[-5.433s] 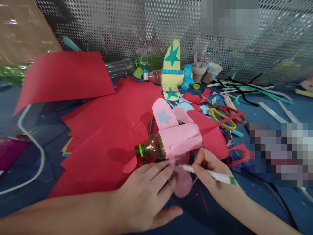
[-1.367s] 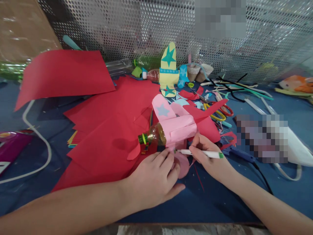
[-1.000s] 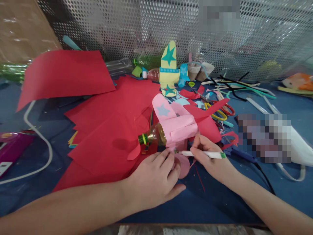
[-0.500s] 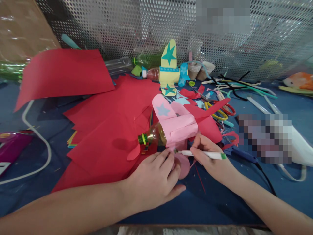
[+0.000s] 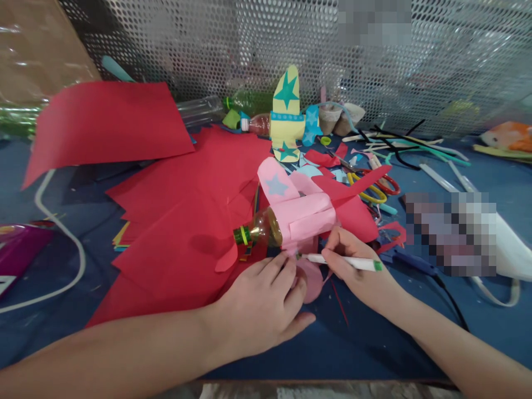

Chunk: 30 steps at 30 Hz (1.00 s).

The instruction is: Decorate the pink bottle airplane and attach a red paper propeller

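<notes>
A plastic bottle (image 5: 266, 227) with a green cap lies on its side, wrapped in pink paper (image 5: 310, 216). A pink wing with a pale blue star (image 5: 276, 185) stands up from its far side. My left hand (image 5: 266, 299) rests palm down beside the bottle, its fingertips on the pink paper at the near side and its thumb spread away. Between thumb and fingers, my right hand (image 5: 353, 260) pinches a white marker (image 5: 357, 262) with a green end. The marker's tip points left at the near pink paper, close to my left fingertips; the exact contact is hard to see.
Red paper sheets (image 5: 187, 221) spread under and left of the bottle. Behind stands a yellow paper-wrapped bottle (image 5: 286, 127) with green stars. Scissors (image 5: 369, 188), paper scraps and strips (image 5: 415, 145) lie to the right, near a blue tool (image 5: 415, 261) with a black cord.
Hardly anything differs. Both hands keep their places, and the marker stays at the near pink paper; the whole view has shifted very slightly.
</notes>
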### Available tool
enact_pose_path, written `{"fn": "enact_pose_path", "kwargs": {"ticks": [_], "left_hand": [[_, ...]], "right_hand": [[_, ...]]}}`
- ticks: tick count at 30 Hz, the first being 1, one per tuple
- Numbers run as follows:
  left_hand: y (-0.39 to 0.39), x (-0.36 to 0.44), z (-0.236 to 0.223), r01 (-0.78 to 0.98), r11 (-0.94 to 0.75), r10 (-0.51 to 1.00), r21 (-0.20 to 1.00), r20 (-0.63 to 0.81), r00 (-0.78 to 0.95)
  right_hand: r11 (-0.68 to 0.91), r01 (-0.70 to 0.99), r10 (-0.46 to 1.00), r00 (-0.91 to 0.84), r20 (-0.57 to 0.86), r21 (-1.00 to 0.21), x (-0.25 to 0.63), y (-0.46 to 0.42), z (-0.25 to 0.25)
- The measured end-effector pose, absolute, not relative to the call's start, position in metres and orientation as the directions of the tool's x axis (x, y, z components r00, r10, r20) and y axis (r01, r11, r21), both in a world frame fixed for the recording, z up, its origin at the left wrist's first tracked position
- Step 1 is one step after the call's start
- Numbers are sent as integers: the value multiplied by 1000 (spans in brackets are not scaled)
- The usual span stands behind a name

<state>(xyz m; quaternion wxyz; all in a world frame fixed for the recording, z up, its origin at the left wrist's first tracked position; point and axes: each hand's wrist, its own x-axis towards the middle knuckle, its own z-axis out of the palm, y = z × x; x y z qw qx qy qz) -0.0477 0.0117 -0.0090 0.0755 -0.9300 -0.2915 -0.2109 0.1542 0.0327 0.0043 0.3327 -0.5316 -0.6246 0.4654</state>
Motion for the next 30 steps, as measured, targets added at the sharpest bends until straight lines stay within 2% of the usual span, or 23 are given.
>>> {"fn": "enact_pose_path", "kwargs": {"ticks": [30], "left_hand": [[13,-48,-7,574,-818,502,-32,448,740]], "right_hand": [[16,331,972,-228,-63,-943,154,33,5]]}}
